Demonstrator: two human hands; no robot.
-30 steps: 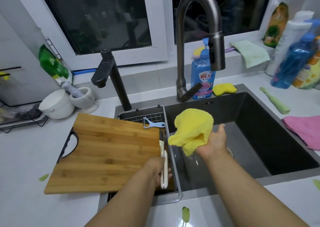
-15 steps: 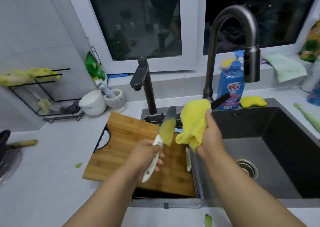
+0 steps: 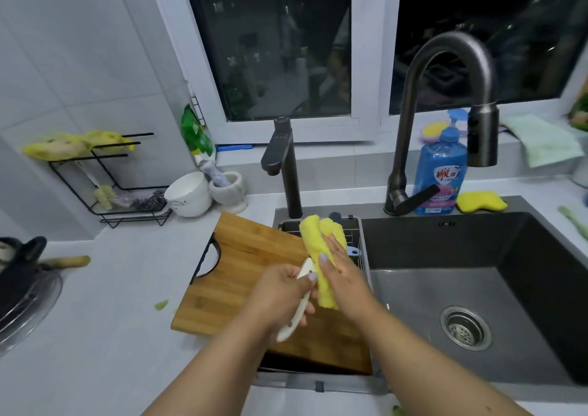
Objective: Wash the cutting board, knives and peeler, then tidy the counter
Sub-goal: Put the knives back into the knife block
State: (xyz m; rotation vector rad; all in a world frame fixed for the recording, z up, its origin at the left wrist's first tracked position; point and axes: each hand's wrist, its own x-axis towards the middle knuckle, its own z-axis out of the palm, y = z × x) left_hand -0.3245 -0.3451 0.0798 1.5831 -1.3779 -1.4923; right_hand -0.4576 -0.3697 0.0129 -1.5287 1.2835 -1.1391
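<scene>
**Yellow cloth folded over a knife above the cutting board**

Yellow and fluffy, the cloth (image 3: 321,256) is wrapped lengthwise around the blade of a knife (image 3: 297,314), so the blade itself is hidden; only the smooth, curved white handle shows. The left hand (image 3: 280,291) grips that handle, fingers curled round it and thumb lying along the top near the cloth. The right hand (image 3: 342,269) presses the cloth against the blade, thumb on one side and fingers on the other, pinching the fabric between them.

Both hands work just above the cutting board (image 3: 245,275), a rectangular slab of striped bamboo with a dark cut-out handle at its left edge. The board lies partly on the pale counter (image 3: 111,320) and partly over a wire rack (image 3: 353,228) set in the left section of the sink (image 3: 477,256). A small blue piece of the peeler (image 3: 353,251) peeks out on the rack beside the cloth.

The sink basin is dark, matte and square-cornered, with a round metal drain (image 3: 466,328). Behind it rises a tall arched tap (image 3: 445,75) in brushed dark metal, next to a blue soap bottle (image 3: 440,174) and a yellow sponge (image 3: 480,201). A white bowl (image 3: 189,194) stands near the wall.
</scene>
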